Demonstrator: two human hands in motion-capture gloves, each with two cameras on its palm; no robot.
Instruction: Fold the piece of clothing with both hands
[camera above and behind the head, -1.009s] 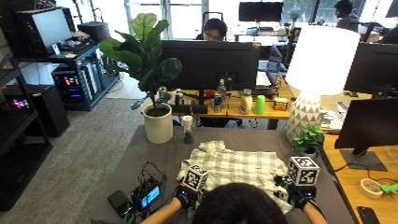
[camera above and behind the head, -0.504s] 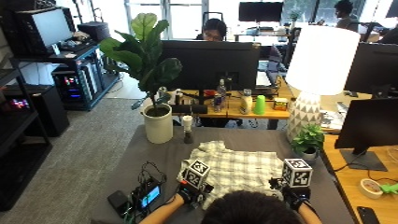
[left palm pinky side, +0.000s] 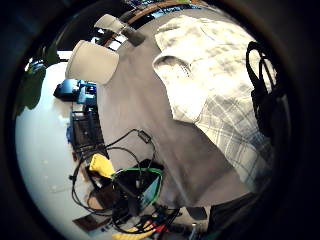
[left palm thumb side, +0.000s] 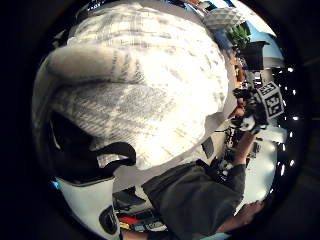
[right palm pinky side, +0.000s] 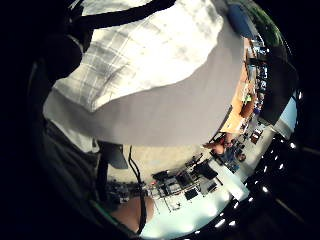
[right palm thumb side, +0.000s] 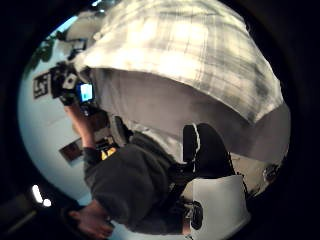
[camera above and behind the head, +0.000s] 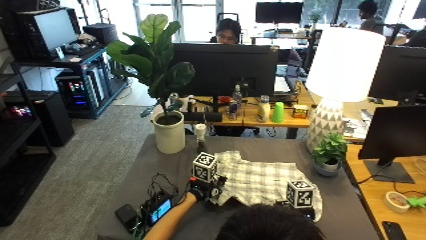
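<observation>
Plaid shirt (camera above and behind the head: 266, 181) lies on the grey table (camera above and behind the head: 133, 175), between the potted fiddle-leaf plant (camera above and behind the head: 166, 132) and the small potted plant (camera above and behind the head: 328, 159) by the white lamp (camera above and behind the head: 336, 85). Left hand (camera above and behind the head: 205, 189) grips the shirt's near-left edge; left thumb-side palm view shows cloth (left palm thumb side: 135, 100) bunched and lifted right against the palm, fingers curled round it. Right hand (camera above and behind the head: 303, 204) is at the near-right edge, mostly hidden behind the person's head; can't tell its fingers.

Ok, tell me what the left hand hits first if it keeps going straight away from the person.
Probably the white plant pot at the table's far edge; the left hand, gripping the plaid shirt, points roughly toward it, though depth is unclear.
</observation>
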